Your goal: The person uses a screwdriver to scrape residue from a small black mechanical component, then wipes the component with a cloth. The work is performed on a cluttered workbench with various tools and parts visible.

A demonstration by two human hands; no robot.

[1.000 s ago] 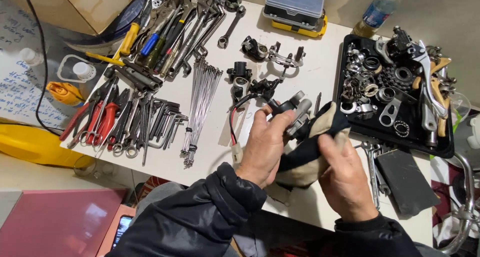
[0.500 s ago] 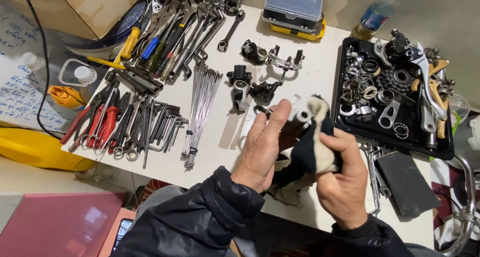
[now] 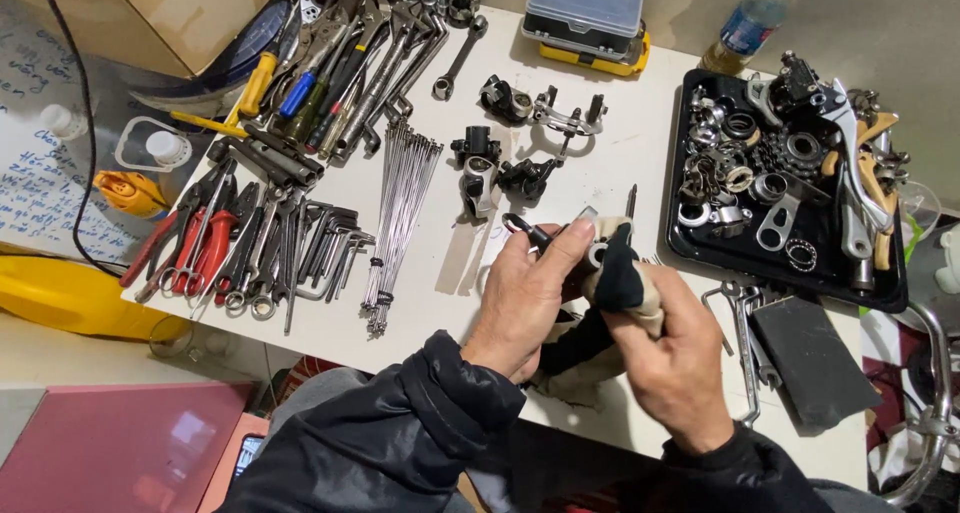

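Rag (image 3: 615, 283), dirty, black and cream, is sitting between both hands over the near edge of the white table (image 3: 610, 163); I'm seeing it bunched around a small metal part (image 3: 588, 216) that is mostly hidden. Right hand (image 3: 675, 348) is clenching the rag's upper wad, thumb pressing on the dark patch. Left hand (image 3: 525, 298) is grasping the part from the other side, fingertips touching the rag's top. I'm seeing a bundle of spokes (image 3: 398, 218) lying left of the hands. Hex keys and wrenches (image 3: 300, 243) are lying further left, red-handled pliers (image 3: 195, 248) beside them. Black tray (image 3: 885, 288) of bike parts is sitting on the right. Farther back, I'm seeing derailleur pieces (image 3: 500, 168), then a clear-lidded box (image 3: 585, 13) and a bottle (image 3: 752, 18).
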